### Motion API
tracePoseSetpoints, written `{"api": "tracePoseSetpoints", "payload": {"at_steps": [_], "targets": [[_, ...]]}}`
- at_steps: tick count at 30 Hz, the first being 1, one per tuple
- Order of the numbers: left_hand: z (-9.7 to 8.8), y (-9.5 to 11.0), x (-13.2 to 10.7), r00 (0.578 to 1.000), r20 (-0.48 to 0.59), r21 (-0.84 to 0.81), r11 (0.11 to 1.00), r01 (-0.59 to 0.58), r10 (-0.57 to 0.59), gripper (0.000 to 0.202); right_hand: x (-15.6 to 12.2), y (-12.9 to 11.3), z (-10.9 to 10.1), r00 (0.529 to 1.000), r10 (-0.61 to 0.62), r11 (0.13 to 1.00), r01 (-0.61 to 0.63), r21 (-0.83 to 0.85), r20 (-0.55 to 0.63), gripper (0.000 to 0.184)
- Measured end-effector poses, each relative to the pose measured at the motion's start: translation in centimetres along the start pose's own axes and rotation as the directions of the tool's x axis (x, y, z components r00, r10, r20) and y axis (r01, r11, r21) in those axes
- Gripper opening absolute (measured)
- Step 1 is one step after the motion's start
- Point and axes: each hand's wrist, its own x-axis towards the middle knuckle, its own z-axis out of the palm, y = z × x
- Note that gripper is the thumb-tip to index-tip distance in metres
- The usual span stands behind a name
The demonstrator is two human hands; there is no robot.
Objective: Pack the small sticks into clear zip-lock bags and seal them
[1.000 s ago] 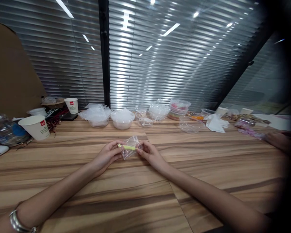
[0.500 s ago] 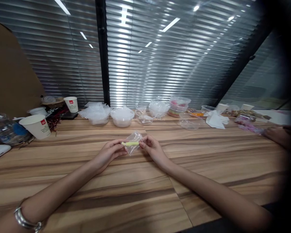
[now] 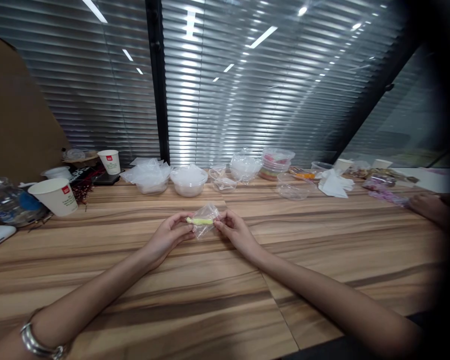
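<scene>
The left hand (image 3: 174, 232) was nearly closed, thumb against fingers, pinching the left end of a slim yellow-green strip (image 3: 201, 221) together with the edge of a small clear plastic bag (image 3: 209, 210). The right hand (image 3: 234, 229) was also nearly closed, its thumb and fingertips gripping the bag at the strip's other end; whether they had the strip itself or only the film, I could not tell. The strip lay level between the two hands, and it was unclear whether it sat inside the bag or against it. Under both hands was a wood-grain counter (image 3: 195, 300).

Straight beyond the left hand stood a clear plastic bowl (image 3: 189, 186) with something white in it. Well to the left of that hand were a large paper cup (image 3: 56, 197) and a clear plastic bottle (image 3: 9, 202). A silver bracelet (image 3: 41, 345) circled the wrist behind it. Beyond the right hand were a round clear container (image 3: 224, 180) and, farther right, a stack of clear tubs (image 3: 276, 164) and a crumpled white tissue (image 3: 335, 184). Far to the right of the right hand, another person's hand (image 3: 427, 207), blurred, was near some purple packaging (image 3: 386, 195).
</scene>
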Motion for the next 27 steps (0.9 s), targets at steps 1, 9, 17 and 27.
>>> {"api": "tracePoseSetpoints", "payload": {"at_steps": [1,9,17,27], "targets": [[0.0,0.0,0.0,1.000,-0.002,0.009,1.000,-0.006,0.006,0.033,0.0,0.0,0.1,1.000,0.009,1.000,-0.009,0.021,0.016,0.020],[-0.1,-0.1,0.0,1.000,-0.013,0.017,1.000,0.007,-0.007,0.026,-0.1,-0.8,0.1,0.994,0.052,0.997,-0.056,0.045,0.096,0.022],[-0.2,-0.1,0.0,1.000,0.018,0.043,0.999,0.004,-0.005,0.026,0.2,-0.8,-0.1,0.992,0.027,0.998,-0.034,0.053,0.119,0.024],[0.7,1.0,-1.3,0.948,0.311,0.235,0.972,-0.008,-0.068,0.068,-0.3,-1.1,0.1,0.972,-0.018,1.000,0.021,-0.010,0.236,0.023]]}}
